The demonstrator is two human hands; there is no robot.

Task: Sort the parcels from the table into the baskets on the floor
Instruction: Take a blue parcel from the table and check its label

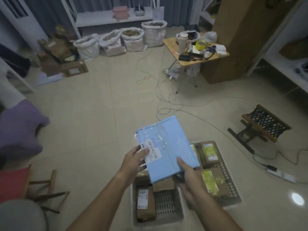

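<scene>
Above two floor baskets (180, 212), both hands (186, 172) grip a blue parcel (168, 147).

Both hands hold a flat blue parcel (167, 149) above the floor. Left hand (133, 161) grips its near-left edge, thumb lying on a white barcode label (152, 150). Right hand (188, 179) grips the near-right corner, thumb on top. Below the parcel, two baskets side by side on the tiled floor: a white basket (180, 212) holding brown parcels (145, 203), and a brown basket (233, 190) holding brown parcels with yellow tape (210, 155). A small bench (168, 42) stands farther off, cluttered.
</scene>
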